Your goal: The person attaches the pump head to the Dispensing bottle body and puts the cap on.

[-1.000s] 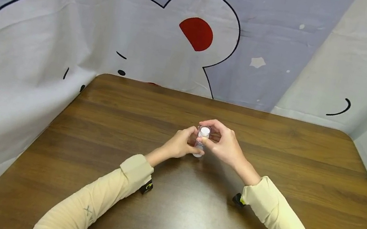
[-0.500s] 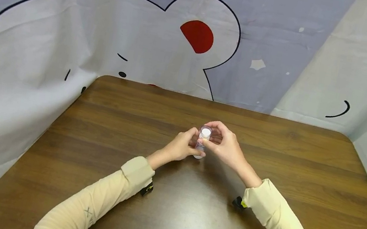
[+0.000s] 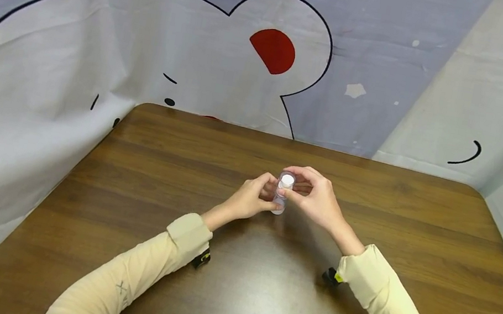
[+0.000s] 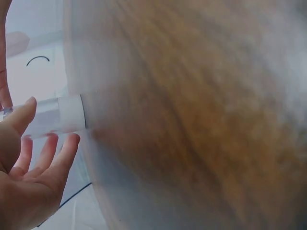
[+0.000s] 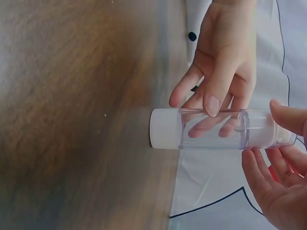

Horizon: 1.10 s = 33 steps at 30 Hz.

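Observation:
A small clear cylindrical bottle (image 3: pixel 278 207) with a white base stands upright on the wooden table, in front of me. White pump parts show through the clear cap (image 5: pixel 259 128) at its top. My left hand (image 3: pixel 246 198) holds the lower body, thumb on the near side and fingers behind, as the right wrist view shows. Around the cap, my right hand (image 3: pixel 318 200) grips with thumb and fingers. In the left wrist view the bottle's white base (image 4: pixel 72 113) shows beyond my left fingers (image 4: pixel 67 152), while most of the cap is out of frame.
The brown wooden table (image 3: pixel 137 260) extends around both forearms. Behind it and along the sides hangs a cloth (image 3: pixel 209 54) printed with cartoon figures. Dark wrist devices with yellow marks, such as the right one (image 3: pixel 332 276), hang below the cuffs.
Both hands and the bottle have shifted slightly to the right in the head view. The head view itself has tilted a little. Each hand keeps its hold.

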Each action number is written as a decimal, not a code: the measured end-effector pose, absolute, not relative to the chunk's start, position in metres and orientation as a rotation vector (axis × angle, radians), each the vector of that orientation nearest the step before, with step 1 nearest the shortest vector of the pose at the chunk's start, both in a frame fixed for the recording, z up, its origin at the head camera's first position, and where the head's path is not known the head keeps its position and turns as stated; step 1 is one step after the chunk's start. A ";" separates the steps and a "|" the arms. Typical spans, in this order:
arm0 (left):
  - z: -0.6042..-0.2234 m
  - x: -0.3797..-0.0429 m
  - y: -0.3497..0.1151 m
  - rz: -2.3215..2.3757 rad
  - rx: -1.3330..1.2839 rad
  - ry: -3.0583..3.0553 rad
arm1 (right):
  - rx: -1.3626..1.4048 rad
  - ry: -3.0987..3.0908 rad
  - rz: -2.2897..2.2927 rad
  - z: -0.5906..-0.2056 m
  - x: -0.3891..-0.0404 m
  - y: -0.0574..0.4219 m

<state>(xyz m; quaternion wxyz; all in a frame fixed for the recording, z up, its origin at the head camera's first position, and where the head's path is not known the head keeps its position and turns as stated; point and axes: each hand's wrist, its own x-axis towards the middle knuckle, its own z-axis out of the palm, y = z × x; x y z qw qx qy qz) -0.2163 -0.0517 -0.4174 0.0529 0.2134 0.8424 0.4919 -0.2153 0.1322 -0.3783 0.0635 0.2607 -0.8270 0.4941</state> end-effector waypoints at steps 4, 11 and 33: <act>-0.418 -0.219 -0.053 1.498 0.631 2.572 | 0.764 -2.498 1.502 -0.378 -0.219 0.134; -0.417 -0.222 -0.053 1.506 0.656 2.584 | 0.670 -2.540 1.526 -0.377 -0.224 0.134; -0.420 -0.222 -0.056 1.461 0.639 2.621 | 0.697 -2.552 1.640 -0.380 -0.227 0.133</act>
